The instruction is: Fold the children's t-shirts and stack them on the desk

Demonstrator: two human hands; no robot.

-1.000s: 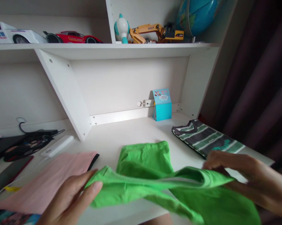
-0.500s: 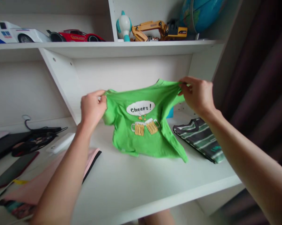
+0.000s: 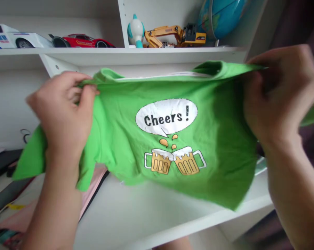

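A bright green T-shirt (image 3: 120,128) with a "Cheers!" bubble and two beer mugs printed on it is stretched out in the air above the white desk. My left hand (image 3: 65,104) pinches the shirt at one shoulder, and a sleeve hangs down past that wrist. At the opposite shoulder my right hand (image 3: 284,93), blurred by motion, grips the cloth. The neckline faces up between the hands, and the lower hem hangs free over the desk.
The desk (image 3: 136,215) carries a folded pink garment (image 3: 94,184) and dark items at the left. Overhead, a shelf (image 3: 159,53) holds a red toy car (image 3: 85,41), a white toy car (image 3: 23,38), a toy excavator (image 3: 172,34) and a globe (image 3: 222,17). Dark curtains hang at the right.
Both hands have come nearer the camera and spread wider apart with the T-shirt. It is now pulled taut and hides most of the striped folded shirt at the right.
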